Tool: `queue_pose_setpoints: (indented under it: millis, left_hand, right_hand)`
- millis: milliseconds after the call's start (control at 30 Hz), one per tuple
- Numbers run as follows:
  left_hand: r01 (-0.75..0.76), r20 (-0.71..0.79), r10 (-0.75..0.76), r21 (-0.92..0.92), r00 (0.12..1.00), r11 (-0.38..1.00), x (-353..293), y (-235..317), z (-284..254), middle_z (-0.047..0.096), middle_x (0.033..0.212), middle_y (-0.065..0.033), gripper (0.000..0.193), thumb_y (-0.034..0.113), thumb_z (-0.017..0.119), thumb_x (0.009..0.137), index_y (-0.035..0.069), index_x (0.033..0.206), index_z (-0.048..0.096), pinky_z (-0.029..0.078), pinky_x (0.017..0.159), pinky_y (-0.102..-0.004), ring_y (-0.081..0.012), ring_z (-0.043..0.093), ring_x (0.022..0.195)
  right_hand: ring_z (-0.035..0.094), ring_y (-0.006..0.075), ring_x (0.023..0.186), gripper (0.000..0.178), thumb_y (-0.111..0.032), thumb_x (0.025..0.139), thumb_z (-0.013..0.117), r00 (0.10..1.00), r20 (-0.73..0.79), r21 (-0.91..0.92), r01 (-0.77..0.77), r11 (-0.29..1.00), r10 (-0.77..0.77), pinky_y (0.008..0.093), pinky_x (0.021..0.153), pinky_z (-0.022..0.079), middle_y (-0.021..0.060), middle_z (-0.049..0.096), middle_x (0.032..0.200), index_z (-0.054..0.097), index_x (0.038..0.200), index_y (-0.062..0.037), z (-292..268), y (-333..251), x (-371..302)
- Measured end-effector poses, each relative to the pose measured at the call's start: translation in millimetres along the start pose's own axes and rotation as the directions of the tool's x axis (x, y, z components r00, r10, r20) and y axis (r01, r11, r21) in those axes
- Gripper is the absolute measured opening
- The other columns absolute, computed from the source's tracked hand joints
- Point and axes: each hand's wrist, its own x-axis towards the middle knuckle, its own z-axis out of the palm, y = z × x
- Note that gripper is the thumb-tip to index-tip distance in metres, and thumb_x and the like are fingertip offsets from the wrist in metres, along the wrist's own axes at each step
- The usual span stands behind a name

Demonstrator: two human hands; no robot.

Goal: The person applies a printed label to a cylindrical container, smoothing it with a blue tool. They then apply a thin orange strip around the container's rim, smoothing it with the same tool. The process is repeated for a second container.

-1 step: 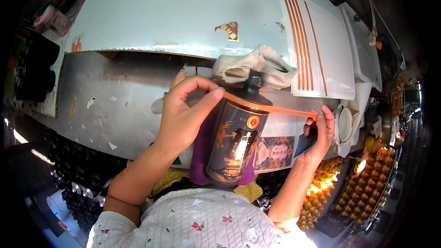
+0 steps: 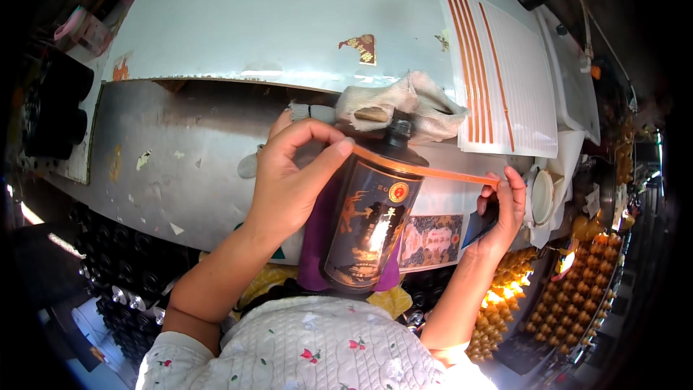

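Note:
A dark, glossy bottle [image 2: 369,227] with gold and orange decoration and a black neck leans at a slant in front of me, against purple cloth [image 2: 312,263]. Across its shoulder runs a thin orange adhesive strip [image 2: 451,174]. The left end of that strip is pinched between thumb and forefinger of my left hand [image 2: 297,166], right at the bottle's edge. Out to the right, my right hand [image 2: 507,209] pinches the free end and holds it stretched off the bottle. Something dark blue shows by the right palm; I cannot make out what it is.
A crumpled whitish cloth [image 2: 401,101] lies behind the bottle neck. A white backing sheet [image 2: 530,94] with several orange strips is at the right. Printed labels [image 2: 432,238] lie right of the bottle. Black bottles [image 2: 54,108] stand left; rows of gold pieces [image 2: 577,282] sit lower right.

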Motion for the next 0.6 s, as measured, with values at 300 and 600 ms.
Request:
queue_pose_setpoints:
  millis: [300,600]
  left_hand:
    - [-0.065,-0.125,0.073,0.062,0.989,0.996,-4.1,-13.1,2.6,0.068,0.092,-0.0060,0.010,0.015,0.073,0.091,0.006,0.092,0.067,0.031,0.109,-0.0437,-0.0222,0.056,0.096]
    - [-0.591,0.321,0.497,0.400,0.806,0.701,-66.3,15.6,14.6,0.069,0.123,-0.0108,0.056,0.035,0.080,0.075,0.011,0.125,0.070,0.022,0.112,-0.0571,-0.0376,0.048,0.127]
  right_hand:
    - [0.046,0.0052,0.057,0.019,-0.013,0.095,0.067,1.000,-0.024,-0.036,-0.003,0.999,0.002,0.0189,0.054,0.031,0.0077,0.072,0.087,0.065,0.112,-0.0072,3.2,-3.0,-4.9]
    - [0.050,0.0075,0.064,0.020,-0.012,0.095,0.068,1.000,-0.004,0.075,0.012,0.997,-0.012,0.0204,0.057,0.037,0.0072,0.071,0.092,0.063,0.114,-0.0060,2.9,-7.9,-6.5]
